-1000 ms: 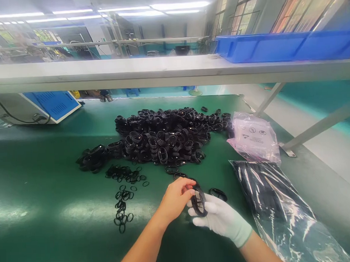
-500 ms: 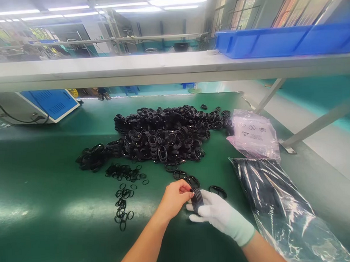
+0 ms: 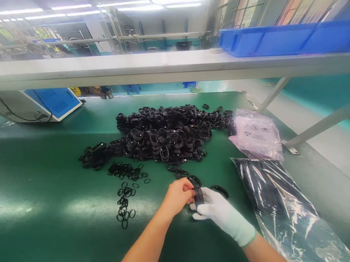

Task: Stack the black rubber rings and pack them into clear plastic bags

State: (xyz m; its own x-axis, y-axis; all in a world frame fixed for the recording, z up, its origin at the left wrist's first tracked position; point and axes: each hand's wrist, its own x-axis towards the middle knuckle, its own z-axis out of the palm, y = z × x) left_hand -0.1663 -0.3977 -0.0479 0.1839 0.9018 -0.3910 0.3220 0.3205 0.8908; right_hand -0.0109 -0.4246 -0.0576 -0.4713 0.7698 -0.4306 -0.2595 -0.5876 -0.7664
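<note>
Near the front middle of the table, a coiled black cable (image 3: 199, 197) is held between both hands. My right hand (image 3: 217, 209), in a white glove, wraps its fingers around the coil from the right. At the coil's left upper edge, my bare left hand (image 3: 180, 195) has thumb and fingertips pinched together on it; any small part between them is hidden. Just beyond lie a few loose oval coils (image 3: 194, 180), with another coil (image 3: 219, 191) right of the glove. Small thin black rings (image 3: 127, 192) are scattered to the left.
A large heap of black coils (image 3: 163, 133) covers the table's middle. On the right lie a pink printed bag (image 3: 255, 132) and a clear bag (image 3: 279, 196) of black items. A shelf (image 3: 101, 68) with a blue bin (image 3: 287, 39) spans above. A blue-grey machine (image 3: 53, 104) stands back left.
The whole view has shifted slightly, moving everything a little to the right. Both hands keep hold of the coil in nearly the same pose.
</note>
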